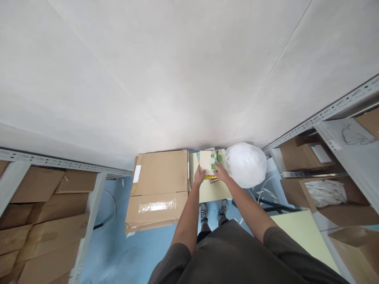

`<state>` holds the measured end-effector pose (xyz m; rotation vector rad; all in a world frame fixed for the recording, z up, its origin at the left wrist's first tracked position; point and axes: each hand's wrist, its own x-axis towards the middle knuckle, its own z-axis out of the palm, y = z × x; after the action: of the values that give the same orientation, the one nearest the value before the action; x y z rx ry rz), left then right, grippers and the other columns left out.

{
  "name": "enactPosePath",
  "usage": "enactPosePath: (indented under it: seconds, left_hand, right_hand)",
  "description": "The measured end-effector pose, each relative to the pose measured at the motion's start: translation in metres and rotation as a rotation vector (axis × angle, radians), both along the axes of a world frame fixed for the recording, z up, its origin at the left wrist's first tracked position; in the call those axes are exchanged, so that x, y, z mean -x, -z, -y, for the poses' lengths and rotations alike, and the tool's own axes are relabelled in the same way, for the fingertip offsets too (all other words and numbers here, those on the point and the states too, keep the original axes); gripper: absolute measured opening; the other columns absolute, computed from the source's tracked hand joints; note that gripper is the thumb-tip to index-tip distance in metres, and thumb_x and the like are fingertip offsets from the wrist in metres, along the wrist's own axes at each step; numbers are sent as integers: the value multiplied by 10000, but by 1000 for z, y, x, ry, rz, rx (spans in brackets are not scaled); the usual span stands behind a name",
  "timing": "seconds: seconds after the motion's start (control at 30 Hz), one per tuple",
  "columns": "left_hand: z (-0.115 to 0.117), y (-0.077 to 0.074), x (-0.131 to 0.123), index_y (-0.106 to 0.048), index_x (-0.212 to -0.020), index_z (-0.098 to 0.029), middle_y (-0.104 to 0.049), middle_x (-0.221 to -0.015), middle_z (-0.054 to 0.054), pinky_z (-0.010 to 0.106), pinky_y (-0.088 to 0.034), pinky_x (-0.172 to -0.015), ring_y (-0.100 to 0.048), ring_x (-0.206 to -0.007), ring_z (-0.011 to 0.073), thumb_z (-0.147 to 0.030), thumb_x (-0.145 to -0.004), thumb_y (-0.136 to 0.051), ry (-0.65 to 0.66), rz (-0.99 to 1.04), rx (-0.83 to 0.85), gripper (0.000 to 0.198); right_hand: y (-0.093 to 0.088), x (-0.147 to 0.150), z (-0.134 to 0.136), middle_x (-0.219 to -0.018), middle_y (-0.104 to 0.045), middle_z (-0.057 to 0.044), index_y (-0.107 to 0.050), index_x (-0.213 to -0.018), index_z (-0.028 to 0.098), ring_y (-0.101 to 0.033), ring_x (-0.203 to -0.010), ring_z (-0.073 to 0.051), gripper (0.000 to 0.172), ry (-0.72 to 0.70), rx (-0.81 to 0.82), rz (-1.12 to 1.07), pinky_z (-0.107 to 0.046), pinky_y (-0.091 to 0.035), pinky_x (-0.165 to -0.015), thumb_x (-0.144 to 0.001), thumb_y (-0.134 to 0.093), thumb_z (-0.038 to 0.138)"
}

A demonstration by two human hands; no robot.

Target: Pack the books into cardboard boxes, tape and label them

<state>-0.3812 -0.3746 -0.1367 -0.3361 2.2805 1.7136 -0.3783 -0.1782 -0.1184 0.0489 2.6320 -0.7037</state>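
A cream book (pixel 206 161) with green squares on its right side is held in front of me, flat side up. My left hand (pixel 199 175) grips its lower left edge, thumb on top. At the right edge, my right hand (pixel 220 172) is closed on the same book. Below it, a yellow and blue printed item (pixel 210 177) pokes out, perhaps another book; most of it is hidden. These lie over a pale yellow tabletop (pixel 207 193).
Left of the tabletop stands a large taped cardboard box (pixel 161 173). A stuffed white plastic bag (pixel 246 165) sits at the right, against the wall (pixel 177 79). Shelves with cardboard boxes (pixel 56 234) flank both sides. A white cable (pixel 263 183) hangs near the right shelf.
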Motion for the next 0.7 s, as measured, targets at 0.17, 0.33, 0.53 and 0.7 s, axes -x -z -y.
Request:
enactPosePath:
  seconds: [0.17, 0.33, 0.53, 0.7]
  left_hand:
    - [12, -5, 5, -694, -1348, -151, -783, -963, 93, 374, -530, -970, -729, -983, 272, -179, -748, -792, -210, 181, -25, 609]
    - [23, -12, 8, -765, -1054, -161, -730, -777, 35, 384, -540, -918, -727, -893, 255, -193, -565, -928, -426, 178, -357, 516]
    - [46, -48, 5, -760, -1045, -155, -805, -938, 81, 358, -566, -858, -740, -863, 219, -370, -456, -1038, -293, 162, -658, 686]
    - [44, -93, 5, -767, -1114, -161, -820, -1084, 120, 367, -574, -901, -759, -974, 251, -443, -534, -1037, -19, 76, -796, 698]
  right_hand:
    - [-1, 5, 14, -1813, -160, -125, -374, -1697, 194, -217, -1650, -394, 725, 3, -35, 92, -484, -402, -1241, -1013, -593, 293]
    - [-3, -2, 8, -1729, -399, -116, -476, -1645, 236, -352, -1599, -379, 728, 189, 151, -25, -517, -371, -1270, -942, -641, 324]
    - [-26, -17, 7, -1429, -701, -101, -631, -1478, 298, -643, -1352, -360, 740, 533, 657, -83, -541, -531, -1124, -784, -791, 496]
    - [-85, -29, 11, -1251, -783, -61, -681, -1367, 289, -753, -1101, -289, 681, 654, 1082, -99, -424, -625, -904, -720, -823, 447]
